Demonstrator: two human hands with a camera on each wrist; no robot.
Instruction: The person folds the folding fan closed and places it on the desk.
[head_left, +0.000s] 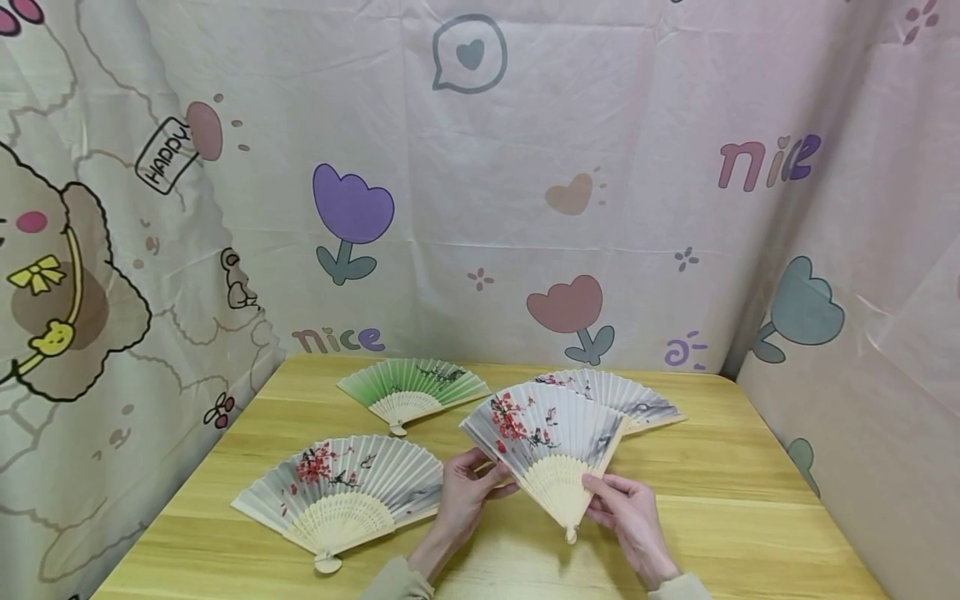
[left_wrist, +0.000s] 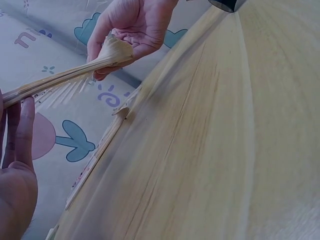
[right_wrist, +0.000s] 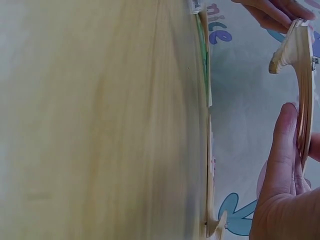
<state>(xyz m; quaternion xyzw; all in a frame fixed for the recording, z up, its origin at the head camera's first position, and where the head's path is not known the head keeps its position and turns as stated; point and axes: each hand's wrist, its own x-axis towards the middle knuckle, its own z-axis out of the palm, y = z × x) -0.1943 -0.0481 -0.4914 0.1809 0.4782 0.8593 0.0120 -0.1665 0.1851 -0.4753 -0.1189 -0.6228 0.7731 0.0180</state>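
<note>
Holding up a white fan (head_left: 551, 433) above the wooden table (head_left: 750, 500) with both hands, all spread out, with red flowers (head_left: 510, 417) near 10 o'clock and a little knob (head_left: 572, 534) down at 6 o'clock. Pinching it by the side edge at 8 o'clock with the left hand (head_left: 465, 496). Pinching it by the pale sticks (head_left: 558, 479) at 4 o'clock with the right hand (head_left: 630, 512), with the thumb (head_left: 602, 488) in front. Looking around from there, seeing three more spread fans on the table. Finding a green fan (head_left: 412, 392) near 10 o'clock. Finding a gray fan (head_left: 637, 400) at 2 o'clock, partly hidden behind the one held up. Finding a red-flower fan (head_left: 341, 500) at 9 o'clock, partly hidden by the left hand. Seeing a pale cloth (head_left: 472, 167) at 12 o'clock, past the table, with a purple flower (head_left: 352, 204) drawn on it.
</note>
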